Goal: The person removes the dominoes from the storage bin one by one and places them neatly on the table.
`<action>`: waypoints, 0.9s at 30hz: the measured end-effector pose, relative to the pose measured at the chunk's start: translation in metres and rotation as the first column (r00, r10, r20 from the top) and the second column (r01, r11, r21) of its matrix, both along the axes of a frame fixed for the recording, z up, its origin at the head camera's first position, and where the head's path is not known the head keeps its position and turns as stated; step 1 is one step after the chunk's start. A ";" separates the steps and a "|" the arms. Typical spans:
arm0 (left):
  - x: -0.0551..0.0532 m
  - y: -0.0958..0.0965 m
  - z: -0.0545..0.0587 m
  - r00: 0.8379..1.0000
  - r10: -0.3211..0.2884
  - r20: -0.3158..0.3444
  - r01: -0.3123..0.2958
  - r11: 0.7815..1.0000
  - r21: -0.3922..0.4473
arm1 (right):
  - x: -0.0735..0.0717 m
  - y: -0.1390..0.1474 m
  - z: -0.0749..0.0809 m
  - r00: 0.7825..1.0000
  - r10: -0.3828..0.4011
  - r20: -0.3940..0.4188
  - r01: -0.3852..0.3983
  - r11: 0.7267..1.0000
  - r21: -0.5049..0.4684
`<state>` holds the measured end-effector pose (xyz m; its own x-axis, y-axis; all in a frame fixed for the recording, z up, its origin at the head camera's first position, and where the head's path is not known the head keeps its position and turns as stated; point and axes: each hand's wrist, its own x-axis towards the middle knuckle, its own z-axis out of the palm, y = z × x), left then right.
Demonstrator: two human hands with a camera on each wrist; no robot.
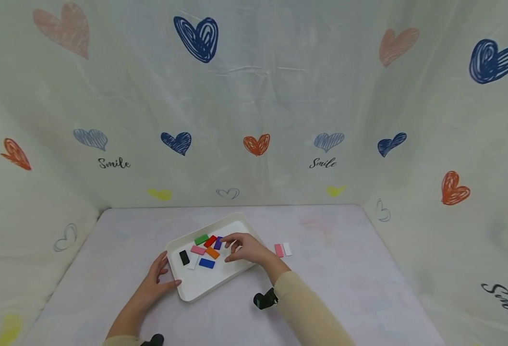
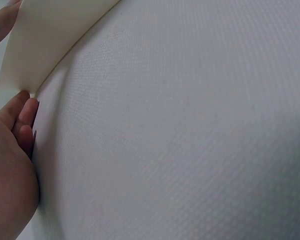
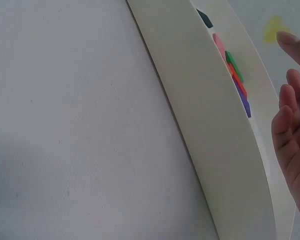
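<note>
A shallow white tray (image 1: pixel 211 279) lies slanted on the table. In it are several small flat rectangular tiles, among them a black tile (image 1: pixel 184 258), a blue tile (image 1: pixel 207 263), an orange tile (image 1: pixel 212 253), a green tile (image 1: pixel 201 239) and a purple tile (image 1: pixel 218 243). My left hand (image 1: pixel 153 279) holds the tray's left end, thumb at the near rim and fingers along the side. Over the tray's right part hovers my right hand (image 1: pixel 246 249), fingers loosely bent, fingertips close to the purple tile. Nothing shows between its thumb and fingers in the right wrist view.
Right of the tray, a pink tile (image 1: pixel 278 250) and a white tile (image 1: pixel 287 249) lie side by side on the pale table (image 1: pixel 344 288). A curtain (image 1: pixel 254 105) printed with hearts hangs behind the table and along its sides.
</note>
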<state>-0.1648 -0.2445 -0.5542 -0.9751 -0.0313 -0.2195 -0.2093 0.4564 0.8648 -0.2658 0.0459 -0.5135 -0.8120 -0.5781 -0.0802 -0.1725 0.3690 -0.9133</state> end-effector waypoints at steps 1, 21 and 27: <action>0.000 0.000 0.000 1.000 0.002 0.003 -0.002 1.000 -0.002 | 0.001 -0.003 -0.001 1.000 0.009 0.003 -0.009 1.000 0.005; -0.001 -0.001 -0.002 1.000 0.009 0.004 -0.009 1.000 -0.019 | -0.004 -0.045 -0.004 0.992 0.124 -0.038 -0.110 0.960 0.259; 0.000 -0.002 -0.003 1.000 0.007 -0.005 -0.007 1.000 -0.028 | -0.007 -0.054 -0.013 0.987 0.129 -0.095 -0.087 0.930 0.358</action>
<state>-0.1647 -0.2463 -0.5575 -0.9759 -0.0441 -0.2137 -0.2084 0.4786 0.8530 -0.2723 -0.0076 -0.5262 -0.7621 -0.6144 -0.2043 -0.3251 0.6361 -0.6998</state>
